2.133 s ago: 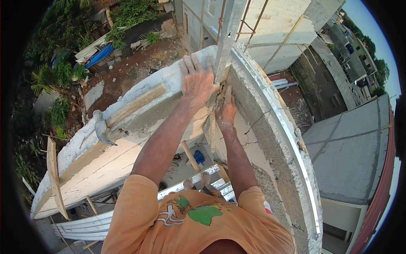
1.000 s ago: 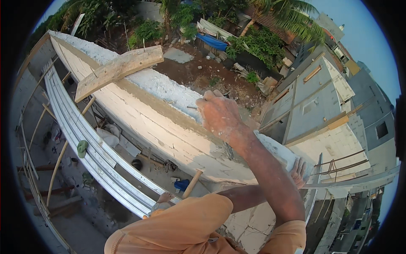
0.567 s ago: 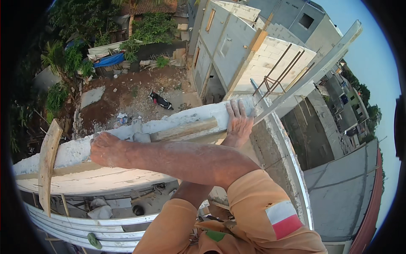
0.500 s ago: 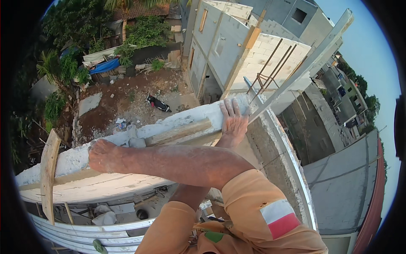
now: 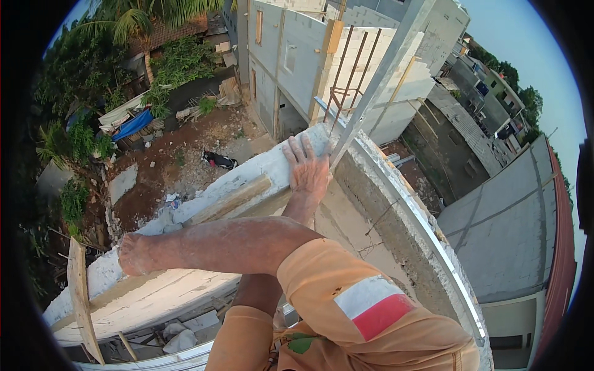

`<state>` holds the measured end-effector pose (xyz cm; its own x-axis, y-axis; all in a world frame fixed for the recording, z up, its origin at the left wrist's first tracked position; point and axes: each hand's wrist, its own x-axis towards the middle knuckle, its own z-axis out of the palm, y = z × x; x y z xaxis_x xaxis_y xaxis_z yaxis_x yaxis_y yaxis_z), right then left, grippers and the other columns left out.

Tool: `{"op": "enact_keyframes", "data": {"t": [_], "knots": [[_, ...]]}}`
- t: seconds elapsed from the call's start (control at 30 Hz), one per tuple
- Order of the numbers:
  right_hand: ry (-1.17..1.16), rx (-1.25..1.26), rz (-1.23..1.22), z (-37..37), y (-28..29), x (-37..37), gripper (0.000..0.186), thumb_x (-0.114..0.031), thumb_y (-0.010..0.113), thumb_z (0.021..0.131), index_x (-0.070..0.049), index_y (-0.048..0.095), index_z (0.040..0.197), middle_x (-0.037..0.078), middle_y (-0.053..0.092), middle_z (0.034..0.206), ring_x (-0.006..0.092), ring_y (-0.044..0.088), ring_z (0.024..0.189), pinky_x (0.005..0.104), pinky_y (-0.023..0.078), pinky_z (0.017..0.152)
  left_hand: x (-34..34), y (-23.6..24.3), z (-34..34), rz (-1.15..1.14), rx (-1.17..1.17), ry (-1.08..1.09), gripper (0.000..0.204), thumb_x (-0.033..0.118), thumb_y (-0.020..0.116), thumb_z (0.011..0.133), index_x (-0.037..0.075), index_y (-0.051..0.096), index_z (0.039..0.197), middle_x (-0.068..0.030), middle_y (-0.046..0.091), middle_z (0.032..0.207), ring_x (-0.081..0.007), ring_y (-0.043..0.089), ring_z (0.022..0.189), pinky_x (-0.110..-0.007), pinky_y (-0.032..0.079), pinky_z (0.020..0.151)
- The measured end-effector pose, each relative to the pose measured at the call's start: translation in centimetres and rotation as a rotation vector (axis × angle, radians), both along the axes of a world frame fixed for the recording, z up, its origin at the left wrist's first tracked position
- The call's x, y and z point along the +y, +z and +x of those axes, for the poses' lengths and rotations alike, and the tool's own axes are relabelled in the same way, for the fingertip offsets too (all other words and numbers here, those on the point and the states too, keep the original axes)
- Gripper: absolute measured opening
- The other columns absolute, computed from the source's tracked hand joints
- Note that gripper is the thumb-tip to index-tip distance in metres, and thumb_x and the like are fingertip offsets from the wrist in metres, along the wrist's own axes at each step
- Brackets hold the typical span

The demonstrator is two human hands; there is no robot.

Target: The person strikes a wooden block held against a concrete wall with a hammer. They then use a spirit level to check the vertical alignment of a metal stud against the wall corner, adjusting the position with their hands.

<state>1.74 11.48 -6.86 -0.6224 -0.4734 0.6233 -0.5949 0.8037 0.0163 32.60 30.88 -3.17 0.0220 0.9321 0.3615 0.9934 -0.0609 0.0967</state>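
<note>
My arms are crossed, the right forearm passing over the left. My left hand [image 5: 309,166] lies flat with fingers spread on the rough white top of a block wall [image 5: 232,172], close to its corner. Farther left along that wall, my right hand [image 5: 137,253] is closed over the edge, its fingertips hidden. Between the hands, a strip of wood [image 5: 232,199] runs along the wall's near side. Just right of my left hand, a long grey metal bar [image 5: 383,77] slants up from the corner.
Beyond the wall is a drop to the ground, where a motorbike [image 5: 219,160] stands. An upright wooden board [image 5: 80,297] crosses the wall at left. Rusty rebar [image 5: 349,80] rises past the corner. A shiny metal strip [image 5: 427,238] runs along the right wall.
The view has swung, so the wall corner and my left hand sit farther left and higher in it. Both hands keep their places on the wall.
</note>
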Motion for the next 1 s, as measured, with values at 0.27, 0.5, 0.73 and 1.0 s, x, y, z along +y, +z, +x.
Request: {"op": "enact_keyframes", "data": {"t": [0.27,0.5,0.73,1.0], "knots": [[-0.345,0.479,0.089,2.3,2.0,1.2,0.028,-0.022,0.060,0.072,-0.004,0.059,0.093,0.009,0.053,0.079,0.0242,0.055,0.078,0.0372,0.039,0.059,0.3,-0.2,0.9,-0.028,-0.033,-0.028,0.083,0.050,0.077,0.077,0.029,0.041,0.149,-0.0314,0.031,0.153,-0.0578,0.023,0.140,-0.069,0.020,0.111],[-0.270,0.246,-0.128,10.6,12.6,0.3,0.042,-0.016,0.066,0.072,0.005,0.058,0.107,0.013,0.054,0.088,0.0289,0.056,0.085,0.0405,0.050,0.067,0.0,0.7,0.1,-0.029,-0.027,-0.010,0.086,0.051,0.077,0.077,0.028,0.040,0.151,-0.0319,0.031,0.153,-0.0580,0.023,0.140,-0.069,0.020,0.111],[-0.458,0.445,-0.817,32.9,15.4,5.5,0.034,0.004,0.065,0.075,0.001,0.059,0.109,0.013,0.055,0.096,0.0304,0.059,0.090,0.0403,0.053,0.068,0.0,0.2,-0.3,-0.036,0.031,0.010,0.072,0.051,0.075,0.078,0.025,0.054,0.142,-0.0289,0.032,0.153,-0.0546,0.024,0.141,-0.067,0.019,0.113],[-1.141,0.701,-1.421,45.1,-1.5,8.2,0.011,-0.008,0.063,0.097,-0.001,0.060,0.105,0.007,0.066,0.089,0.0107,0.061,0.074,0.0273,0.051,0.066,0.4,-0.5,0.3,-0.019,0.090,0.004,0.069,0.050,0.074,0.079,0.017,0.058,0.138,-0.0297,0.034,0.152,-0.0530,0.026,0.141,-0.063,0.022,0.114]]}}
